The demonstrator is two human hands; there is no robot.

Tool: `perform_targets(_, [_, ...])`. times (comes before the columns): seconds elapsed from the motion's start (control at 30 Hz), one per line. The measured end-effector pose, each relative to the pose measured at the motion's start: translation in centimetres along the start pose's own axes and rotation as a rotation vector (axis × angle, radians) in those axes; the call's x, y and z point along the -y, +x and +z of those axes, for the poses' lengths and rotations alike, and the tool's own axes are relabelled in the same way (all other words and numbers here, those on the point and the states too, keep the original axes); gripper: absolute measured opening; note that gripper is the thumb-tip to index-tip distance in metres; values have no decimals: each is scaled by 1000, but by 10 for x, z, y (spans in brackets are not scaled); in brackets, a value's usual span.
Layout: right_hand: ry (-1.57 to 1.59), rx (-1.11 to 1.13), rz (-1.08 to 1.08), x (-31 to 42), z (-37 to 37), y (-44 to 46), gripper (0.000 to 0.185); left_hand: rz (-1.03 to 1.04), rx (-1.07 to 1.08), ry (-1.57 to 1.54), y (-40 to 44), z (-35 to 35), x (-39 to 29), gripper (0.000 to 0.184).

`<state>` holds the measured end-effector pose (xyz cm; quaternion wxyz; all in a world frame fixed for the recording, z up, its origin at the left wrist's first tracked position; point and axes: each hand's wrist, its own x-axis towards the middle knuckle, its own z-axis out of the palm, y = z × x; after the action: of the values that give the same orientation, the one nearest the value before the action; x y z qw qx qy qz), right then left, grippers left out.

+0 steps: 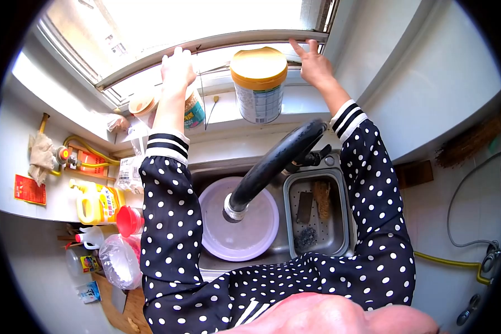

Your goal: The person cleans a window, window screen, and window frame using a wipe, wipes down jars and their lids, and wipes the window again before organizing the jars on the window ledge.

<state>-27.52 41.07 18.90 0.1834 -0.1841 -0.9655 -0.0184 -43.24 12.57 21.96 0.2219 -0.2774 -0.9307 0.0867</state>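
Both arms reach forward over the sink to the window. My left hand (178,67) is closed, its curled fingers at the lower rail of the window frame (228,40). My right hand (316,67) touches the same rail further right, two fingers stretched and spread apart, the others partly hidden. Between the hands a large can with a yellow lid (259,83) stands on the sill. Beside my left forearm are a jar with an orange-pink lid (143,103) and a container with a teal label (194,113), partly covered by the arm.
Below is a steel sink with a lilac basin (209,239) of cloudy water under a black faucet hose (278,164). A drainer tray (288,222) holds a brush and scourer. At left stand a yellow jug (97,203), a red cup (129,221) and a plastic bag (118,264).
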Motion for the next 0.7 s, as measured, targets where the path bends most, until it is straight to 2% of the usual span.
perform_targets(0.27, [-5, -42, -18, 0, 2, 2, 74, -1, -10, -38, -3, 1, 3, 35])
perform_targets(0.3, [0, -51, -20, -1, 3, 4, 73, 14, -100, -2, -3, 2, 1, 26])
perform_targets(0.4, [28, -85, -21, -2, 6, 5, 69, 3, -50, 38, 2, 4, -1, 25])
perform_targets(0.43, [24, -91, -13, -1, 8, 6, 70, -15, -121, 31, 5, 11, 0, 22])
perform_targets(0.53, [20, -95, 3, -1, 8, 6, 72, -89, -151, -41, 1, 11, -2, 20])
perform_targets(0.57, [22, -94, 6, -1, 6, 7, 73, -161, -200, -172, -3, 10, -5, 21])
perform_targets(0.7, [6, -36, 1, -1, -1, 6, 77, -377, 13, -876, -34, -9, -34, 28])
